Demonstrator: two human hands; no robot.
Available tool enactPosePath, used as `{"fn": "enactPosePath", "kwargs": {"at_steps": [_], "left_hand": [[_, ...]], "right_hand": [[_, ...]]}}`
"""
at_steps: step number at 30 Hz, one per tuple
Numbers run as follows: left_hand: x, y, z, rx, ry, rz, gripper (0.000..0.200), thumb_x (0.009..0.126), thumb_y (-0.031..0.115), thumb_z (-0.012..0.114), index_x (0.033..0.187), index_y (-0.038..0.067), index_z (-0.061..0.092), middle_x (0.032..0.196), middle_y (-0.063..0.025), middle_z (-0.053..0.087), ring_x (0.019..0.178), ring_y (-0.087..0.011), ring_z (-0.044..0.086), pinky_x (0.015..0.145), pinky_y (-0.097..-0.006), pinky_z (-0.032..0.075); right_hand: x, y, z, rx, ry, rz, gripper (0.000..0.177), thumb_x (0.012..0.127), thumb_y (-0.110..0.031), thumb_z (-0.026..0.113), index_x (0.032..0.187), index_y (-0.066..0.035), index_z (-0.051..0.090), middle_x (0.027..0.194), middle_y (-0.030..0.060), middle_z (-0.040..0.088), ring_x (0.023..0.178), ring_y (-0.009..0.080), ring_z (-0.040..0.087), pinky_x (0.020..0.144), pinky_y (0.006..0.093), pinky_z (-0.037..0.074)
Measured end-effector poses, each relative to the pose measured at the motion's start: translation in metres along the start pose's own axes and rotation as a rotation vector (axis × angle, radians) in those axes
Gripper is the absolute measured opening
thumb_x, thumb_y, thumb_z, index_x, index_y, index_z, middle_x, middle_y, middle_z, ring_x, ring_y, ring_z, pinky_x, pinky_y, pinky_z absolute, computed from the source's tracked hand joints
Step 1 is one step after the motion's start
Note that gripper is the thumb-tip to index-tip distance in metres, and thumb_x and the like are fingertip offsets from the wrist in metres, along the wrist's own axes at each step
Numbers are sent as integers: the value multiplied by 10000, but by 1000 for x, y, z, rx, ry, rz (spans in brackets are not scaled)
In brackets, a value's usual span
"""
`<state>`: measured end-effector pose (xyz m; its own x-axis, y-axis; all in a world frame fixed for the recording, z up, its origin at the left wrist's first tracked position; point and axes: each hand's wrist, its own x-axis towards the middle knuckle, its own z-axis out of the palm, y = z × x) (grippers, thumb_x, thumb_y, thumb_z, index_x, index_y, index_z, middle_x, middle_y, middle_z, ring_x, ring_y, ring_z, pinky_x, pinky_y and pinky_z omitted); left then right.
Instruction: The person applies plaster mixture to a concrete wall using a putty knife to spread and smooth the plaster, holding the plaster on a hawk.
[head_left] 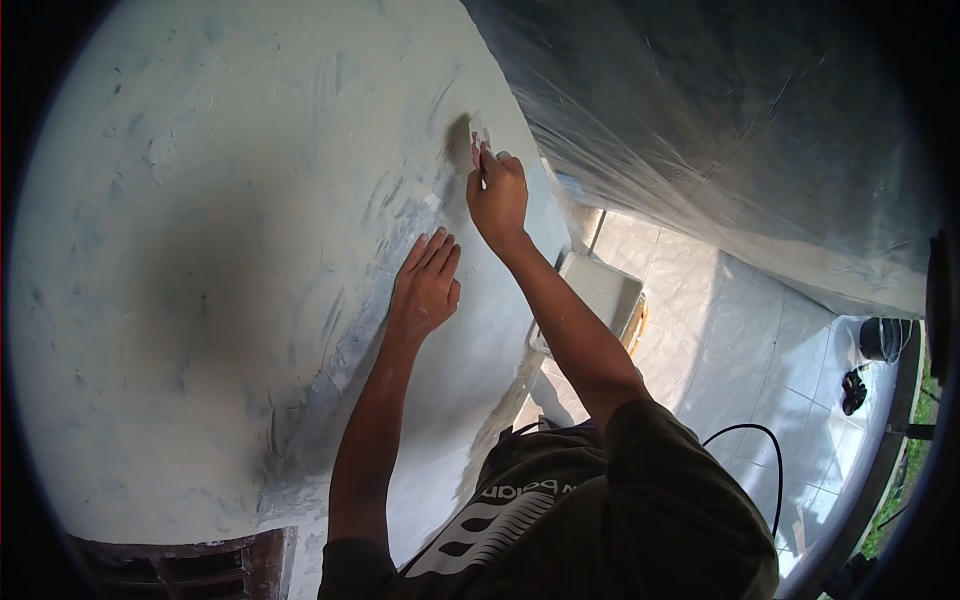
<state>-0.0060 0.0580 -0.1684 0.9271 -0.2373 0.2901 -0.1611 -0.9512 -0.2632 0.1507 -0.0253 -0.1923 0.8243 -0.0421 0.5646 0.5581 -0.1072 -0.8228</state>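
My right hand (498, 195) is closed round a small scraper (478, 140) with a pale blade and some reddish colour on it. The blade is at the wall, near its upper right edge. My left hand (425, 285) lies on the wall lower and to the left, fingers stretched out, holding nothing. The wall (200, 200) is pale, with bluish-grey smears and patches. A lighter rough band runs down from beside my left hand.
Plastic sheeting (720, 140) hangs at the upper right. On the tiled floor (740, 340) are a pale tray-like container (600, 285), a dark bucket (880, 340), a small black object (853, 391) and a black cable (777, 450). A brown wooden frame (265, 565) shows at the bottom left.
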Motion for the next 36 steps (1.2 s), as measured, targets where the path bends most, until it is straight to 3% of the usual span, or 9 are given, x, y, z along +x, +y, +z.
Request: {"fn": "enactPosePath", "kwargs": {"at_steps": [3, 9, 13, 16, 19, 23, 26, 30, 36], "left_hand": [[-2, -2, 3, 4, 1, 14, 407, 774, 35, 608, 1174, -32, 639, 1265, -171, 633, 1328, -269, 500, 1182, -430, 297], [-2, -4, 4, -40, -136, -18, 444, 795, 115, 645, 1216, -20, 620, 1285, -169, 615, 1337, -249, 478, 1213, -404, 233], [-4, -1, 2, 74, -82, 28, 457, 797, 121, 642, 1231, -19, 609, 1297, -160, 608, 1350, -240, 462, 1213, -401, 231], [-5, -2, 1, 34, -76, 29, 449, 789, 70, 612, 1227, -29, 606, 1326, -162, 593, 1358, -259, 462, 1195, -431, 265], [-4, -4, 5, 29, -36, 44, 433, 791, 84, 628, 1211, -19, 616, 1272, -168, 626, 1319, -275, 499, 1172, -434, 304], [-3, -6, 14, -149, 87, -36, 381, 791, 132, 678, 1149, 6, 642, 1136, -170, 684, 1199, -306, 579, 1113, -447, 374], [-4, -4, 1, -41, -157, -10, 410, 814, 136, 648, 1194, -15, 621, 1282, -155, 618, 1315, -244, 490, 1190, -413, 272], [-4, -2, 3, 83, -94, 31, 442, 818, 115, 607, 1238, -25, 603, 1321, -146, 600, 1370, -227, 443, 1208, -406, 237], [-6, -6, 9, -39, -163, -38, 441, 822, 132, 609, 1233, -28, 600, 1312, -152, 600, 1361, -233, 449, 1214, -403, 218]], "right_hand": [[-9, 6, 19, -113, -160, -65, 321, 812, -40, 637, 1122, 30, 674, 897, 156, 629, 880, 328, 607, 683, 437, 553], [-73, -33, -20, 59, -251, -89, 367, 779, -32, 664, 1140, 38, 677, 810, 130, 600, 802, 293, 595, 684, 404, 536], [-28, -14, -9, 29, -22, -29, 283, 797, 3, 622, 1066, 60, 688, 741, 133, 580, 760, 299, 568, 669, 422, 489], [-7, -9, 10, -55, -9, 6, 301, 809, -16, 616, 1095, 58, 673, 810, 158, 608, 821, 320, 592, 695, 426, 510], [-29, -28, 17, -114, -247, 9, 382, 816, -63, 619, 1179, 57, 629, 955, 176, 630, 942, 328, 609, 758, 427, 553], [-87, -56, -14, 54, -277, -28, 414, 770, -41, 658, 1174, 48, 656, 842, 134, 606, 838, 290, 600, 726, 405, 543], [-67, -44, -21, 111, -137, -11, 384, 779, -15, 639, 1155, 61, 666, 784, 134, 579, 765, 283, 576, 680, 401, 502], [-2, -14, 4, -28, 34, -28, 305, 804, 2, 610, 1095, 70, 671, 812, 160, 599, 801, 322, 575, 688, 421, 502], [-67, -31, 10, -33, -190, -62, 377, 804, -53, 664, 1168, 44, 652, 922, 147, 637, 898, 311, 610, 730, 411, 558]]}}
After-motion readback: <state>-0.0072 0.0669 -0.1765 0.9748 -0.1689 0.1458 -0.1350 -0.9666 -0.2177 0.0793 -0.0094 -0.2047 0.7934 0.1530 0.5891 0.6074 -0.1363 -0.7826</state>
